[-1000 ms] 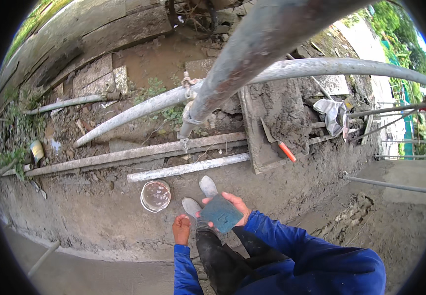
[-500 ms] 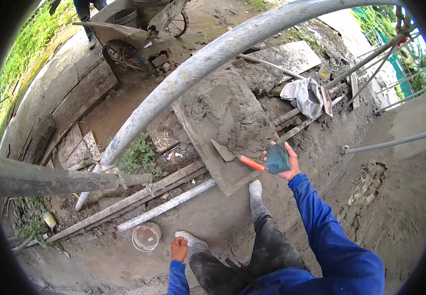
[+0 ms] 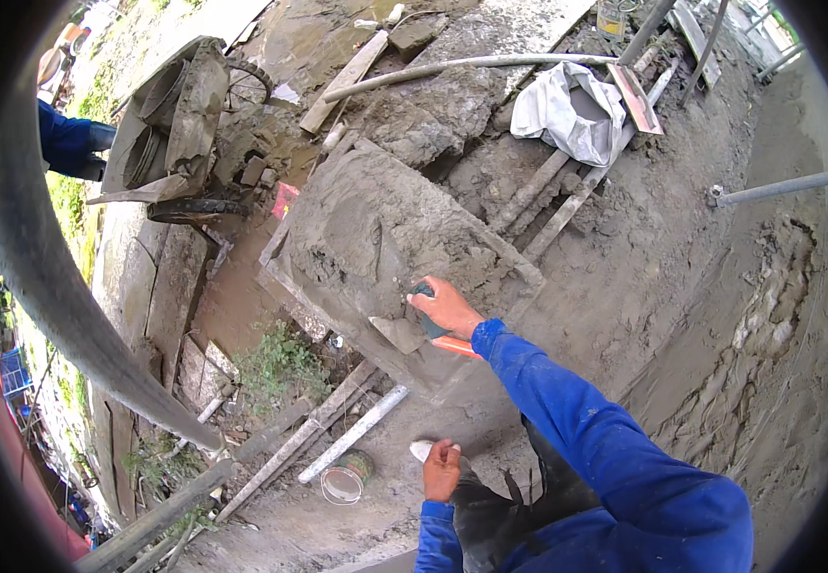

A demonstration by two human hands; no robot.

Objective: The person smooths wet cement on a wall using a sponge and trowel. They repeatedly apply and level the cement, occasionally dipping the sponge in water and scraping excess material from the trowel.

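My right hand (image 3: 447, 306) reaches out over a wooden board (image 3: 285, 286) heaped with wet grey mortar (image 3: 376, 224). It grips a small teal pad (image 3: 425, 323), mostly hidden under the palm and pressed to the mortar's near edge. A trowel with an orange handle (image 3: 456, 346) lies on the board just below that hand, its blade (image 3: 398, 334) smeared grey. My left hand (image 3: 443, 468) rests curled on my dark trouser knee, holding nothing I can see. A pale boot tip (image 3: 420, 449) shows beside it.
A muddy wheelbarrow (image 3: 180, 124) stands at the far left, with a person's blue sleeve (image 3: 65, 138) behind it. A white sack (image 3: 567, 115) and a mortar pile (image 3: 424, 115) lie beyond the board. A thick grey pipe (image 3: 70, 306), planks (image 3: 309, 435) and a small can (image 3: 342, 480) lie left.
My right hand carried the teal pad from in front of my body out to the mortar board and set it against the mortar. The view swung toward the board. My left hand stayed on my knee.
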